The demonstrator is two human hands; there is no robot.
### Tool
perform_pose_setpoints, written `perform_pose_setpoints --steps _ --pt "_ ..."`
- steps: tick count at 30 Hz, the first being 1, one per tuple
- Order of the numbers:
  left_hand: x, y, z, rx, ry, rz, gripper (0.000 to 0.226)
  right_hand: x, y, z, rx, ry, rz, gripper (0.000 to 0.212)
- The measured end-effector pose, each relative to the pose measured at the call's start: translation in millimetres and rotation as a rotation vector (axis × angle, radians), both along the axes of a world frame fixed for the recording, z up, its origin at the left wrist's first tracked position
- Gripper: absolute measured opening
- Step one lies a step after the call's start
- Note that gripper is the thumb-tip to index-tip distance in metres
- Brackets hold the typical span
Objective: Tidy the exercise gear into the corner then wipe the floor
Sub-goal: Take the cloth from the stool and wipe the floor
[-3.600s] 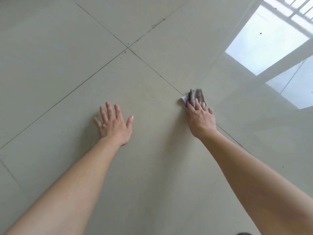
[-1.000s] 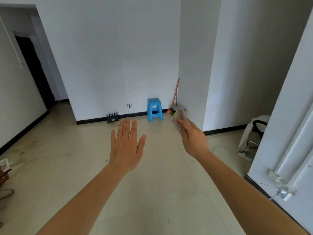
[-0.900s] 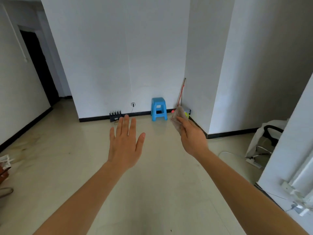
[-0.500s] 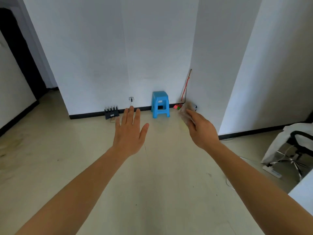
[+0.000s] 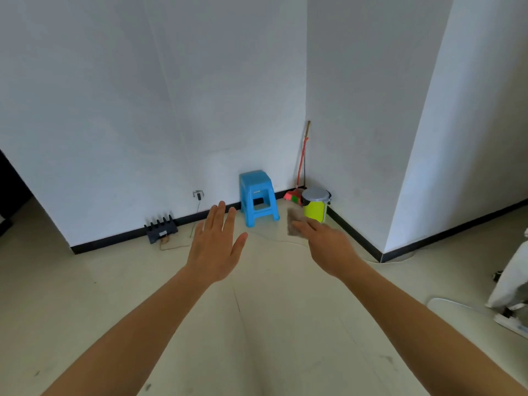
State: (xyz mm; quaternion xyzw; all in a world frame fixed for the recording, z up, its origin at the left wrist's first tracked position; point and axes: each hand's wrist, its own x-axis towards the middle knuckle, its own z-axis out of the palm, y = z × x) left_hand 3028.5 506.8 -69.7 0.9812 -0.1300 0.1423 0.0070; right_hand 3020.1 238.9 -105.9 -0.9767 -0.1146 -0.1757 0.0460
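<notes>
At frame centre, my right hand (image 5: pixel 328 247) pinches a grey cloth (image 5: pixel 292 224) in its fingers; my left hand (image 5: pixel 215 247) is spread, empty. I'd carry it low toward the lime bin (image 5: pixel 315 205).

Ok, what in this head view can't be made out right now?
- Grey-brown wiping cloth: mostly hidden by the right hand.
- Red broom head: partly behind the yellow-green bin with the grey lid.
- White object: cut off by the right edge.
- Exercise gear: none identifiable.
</notes>
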Motion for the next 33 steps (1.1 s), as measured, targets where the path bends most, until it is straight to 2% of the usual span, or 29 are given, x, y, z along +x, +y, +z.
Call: perform_pose_setpoints --steps 5,7,12,15,20,24,33 --pt "142 23 11 -0.045 -0.019 0.032 0.074 159 11 13 -0.038 0.002 0.065 0.089" --pt "202 33 5 -0.045 -0.035 0.050 0.076 221 21 11 0.009 -0.006 0.061 0.080" --pt "363 55 -30 -0.095 -0.023 0.064 0.075 378 51 -9 0.251 0.029 0.041 0.038" --pt "466 68 -45 -0.104 0.008 0.071 0.071 482 65 -23 0.236 0.039 0.043 0.020" --pt "628 72 -40 -0.045 0.092 0.027 0.067 630 67 -13 0.119 0.035 0.022 0.016" --pt "744 57 -42 -0.002 0.135 -0.033 0.067 733 47 -14 0.142 0.082 -0.050 0.013" --pt "1029 -6 -98 0.030 0.235 -0.031 0.067 1016 -16 -76 0.313 0.140 -0.134 0.020"
